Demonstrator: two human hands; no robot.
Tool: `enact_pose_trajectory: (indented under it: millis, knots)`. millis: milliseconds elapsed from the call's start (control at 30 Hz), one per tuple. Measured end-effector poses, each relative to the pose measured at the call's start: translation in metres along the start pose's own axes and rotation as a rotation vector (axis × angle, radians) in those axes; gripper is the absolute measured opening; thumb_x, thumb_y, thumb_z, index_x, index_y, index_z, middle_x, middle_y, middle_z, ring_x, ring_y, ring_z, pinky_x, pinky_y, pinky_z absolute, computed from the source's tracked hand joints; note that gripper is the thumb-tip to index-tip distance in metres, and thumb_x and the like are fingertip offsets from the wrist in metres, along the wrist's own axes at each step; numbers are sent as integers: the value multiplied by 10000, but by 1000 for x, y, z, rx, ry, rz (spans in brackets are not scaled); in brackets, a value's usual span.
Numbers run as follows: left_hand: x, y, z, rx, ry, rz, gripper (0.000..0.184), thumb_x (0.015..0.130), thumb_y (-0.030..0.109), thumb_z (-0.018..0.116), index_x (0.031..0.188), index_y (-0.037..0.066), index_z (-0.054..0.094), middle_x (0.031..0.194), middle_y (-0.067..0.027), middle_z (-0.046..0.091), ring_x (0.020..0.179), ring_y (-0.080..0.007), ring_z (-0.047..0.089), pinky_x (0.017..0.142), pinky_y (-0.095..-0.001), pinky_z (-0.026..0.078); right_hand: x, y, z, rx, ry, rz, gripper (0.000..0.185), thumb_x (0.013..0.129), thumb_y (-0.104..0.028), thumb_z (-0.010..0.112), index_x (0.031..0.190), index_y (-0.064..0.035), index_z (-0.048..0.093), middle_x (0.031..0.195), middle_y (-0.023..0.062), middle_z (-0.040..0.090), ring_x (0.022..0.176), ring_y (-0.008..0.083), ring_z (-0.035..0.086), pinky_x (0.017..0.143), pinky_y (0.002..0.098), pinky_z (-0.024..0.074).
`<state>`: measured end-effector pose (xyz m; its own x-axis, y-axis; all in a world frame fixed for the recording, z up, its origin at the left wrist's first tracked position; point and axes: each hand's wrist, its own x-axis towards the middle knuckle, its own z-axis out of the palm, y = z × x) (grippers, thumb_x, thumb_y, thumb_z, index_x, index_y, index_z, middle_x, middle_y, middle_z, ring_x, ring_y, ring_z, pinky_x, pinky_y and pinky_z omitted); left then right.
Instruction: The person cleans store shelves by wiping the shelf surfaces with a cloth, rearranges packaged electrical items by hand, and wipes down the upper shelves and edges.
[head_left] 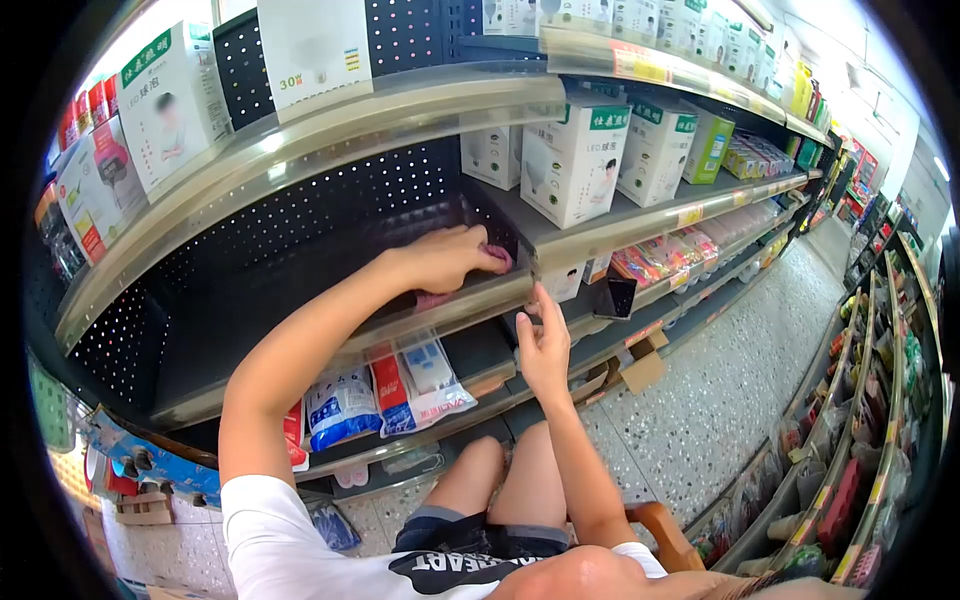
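Observation:
My left hand (448, 258) reaches onto a dark, perforated shelf (270, 300) and is closed on a pinkish-red cloth (496, 259). The cloth lies against the shelf surface at its right end, and part of it shows below my wrist. My right hand (545, 350) is raised just in front of the shelf's front edge, near the joint between two shelf sections. Its thumb and fingers are apart, and nothing shows in them. Whether its fingertips touch the edge, I cannot tell.
Boxed LED bulbs (574, 165) stand on the shelf to the right, and more boxes (172, 110) are above left. Below, bagged goods (420, 383) and an open cardboard box (642, 362) sit low. A wooden chair (660, 535) is beside me; opposite shelves (850, 450) line the aisle.

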<state>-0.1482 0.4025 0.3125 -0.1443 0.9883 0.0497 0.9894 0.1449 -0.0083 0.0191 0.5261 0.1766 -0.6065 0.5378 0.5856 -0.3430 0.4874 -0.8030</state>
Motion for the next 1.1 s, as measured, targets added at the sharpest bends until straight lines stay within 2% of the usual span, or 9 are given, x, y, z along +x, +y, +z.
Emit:
enact_pose_trajectory:
  millis: [167,200,333,567,733,867,967,1033,1100]
  knots:
    - [-4,17,-13,-37,-17,67,606,791,-52,538,1292,279,624,1045,-133,538,992,-320,543,856,-400,453,11,-3,14,-40,114,-57,328,945,-53,585,1260,37,570,1075,126,627,923,169,616,741,266,508]
    - [-1,15,-10,1,-14,61,615,785,-45,554,1290,298,624,1040,-121,531,994,-311,542,853,-397,454,13,-4,16,-42,155,-79,297,947,-72,589,1216,54,594,977,147,635,809,207,615,706,303,508]
    - [3,12,-10,49,-16,60,627,769,-46,558,1293,293,618,1029,-117,517,977,-308,543,853,-418,463,15,1,16,-73,165,-112,286,931,-48,603,1197,56,603,923,141,631,758,210,605,702,304,498]
    - [14,-8,-1,172,35,-55,651,762,-56,545,1321,276,592,1060,-139,523,1021,-333,547,872,-445,478,17,2,11,-91,131,-130,270,921,-16,602,1178,64,610,931,134,639,801,200,608,724,296,491]
    - [18,-37,9,238,77,-109,650,772,-52,537,1334,270,582,1112,-148,532,1063,-338,545,895,-445,478,17,6,8,-71,114,-122,262,913,-13,615,1162,71,620,952,167,649,807,251,634,740,322,509]
    - [25,-56,5,254,-12,-208,629,792,-41,530,1333,275,583,1124,-151,533,1058,-342,554,901,-455,484,15,10,10,-46,117,-96,267,906,-6,623,1159,76,622,976,187,653,825,272,638,756,334,511]
    - [30,-80,16,275,-11,-266,630,797,-37,546,1336,288,576,1127,-150,534,1040,-340,565,886,-451,495,17,11,10,-88,132,-151,277,911,7,599,1182,64,613,904,131,634,777,204,608,725,287,491]
    - [33,-91,18,313,21,-270,646,792,-41,565,1342,298,568,1130,-150,534,1023,-341,573,869,-447,503,16,10,9,-76,112,-115,268,906,2,611,1164,76,618,961,175,647,825,263,629,751,328,504]
    - [42,-100,15,277,-59,-349,621,816,-3,576,1354,305,555,1142,-139,536,1082,-345,561,904,-440,488,15,9,9,-78,107,-105,266,904,0,615,1156,82,620,990,199,653,852,295,638,766,351,510]
